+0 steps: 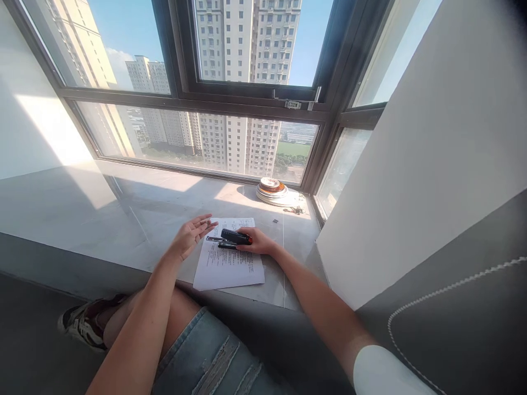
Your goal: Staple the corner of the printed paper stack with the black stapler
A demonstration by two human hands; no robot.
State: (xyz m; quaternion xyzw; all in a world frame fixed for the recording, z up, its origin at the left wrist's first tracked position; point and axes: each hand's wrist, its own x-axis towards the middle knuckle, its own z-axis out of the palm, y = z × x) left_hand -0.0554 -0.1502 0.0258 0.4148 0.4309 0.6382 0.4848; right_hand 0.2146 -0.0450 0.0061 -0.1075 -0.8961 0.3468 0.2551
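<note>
On the window ledge lies a stack of printed paper sheets [230, 269]. My right hand [257, 241] grips a black stapler [235, 237] over the sheets, its fingers closed round the rear end. The stapler's top is raised, and its metal magazine juts out to the left. Just left of the stapler, my left hand [191, 235] is held palm up above the left edge of the paper. Its fingers are stretched out and apart; whether some tiny thing rests at the fingertips is too small to tell.
A pile of round plates or coils [272, 192] sits by the window in the ledge's far right corner, with small scraps [294, 210] beside it. A small dark piece [275, 221] lies behind the paper. White wall [403, 164] slopes along the right, with a beaded cord [444, 288].
</note>
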